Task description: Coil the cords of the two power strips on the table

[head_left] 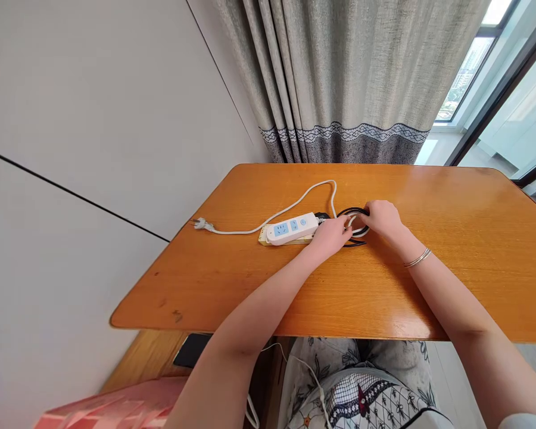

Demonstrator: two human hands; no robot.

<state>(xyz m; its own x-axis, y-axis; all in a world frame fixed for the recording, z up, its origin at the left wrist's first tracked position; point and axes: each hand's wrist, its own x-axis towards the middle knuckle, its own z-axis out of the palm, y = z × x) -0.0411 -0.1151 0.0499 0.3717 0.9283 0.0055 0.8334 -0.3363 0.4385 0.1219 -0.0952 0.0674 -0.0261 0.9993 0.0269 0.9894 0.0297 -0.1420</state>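
Glossy tabletop [455, 238]; right hand [383, 215] holds coil [361, 232].

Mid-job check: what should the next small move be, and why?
I'd probably lift the loose white cord with the left hand and draw it toward the coiled cords, while the right hand steadies them. The right hand has the coil's far side, whereas this cord runs uncoiled past the white power strip to its plug.

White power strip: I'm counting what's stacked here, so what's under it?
A yellowed strip shows at the left end and near edge; the white power strip hides most of its top from view.
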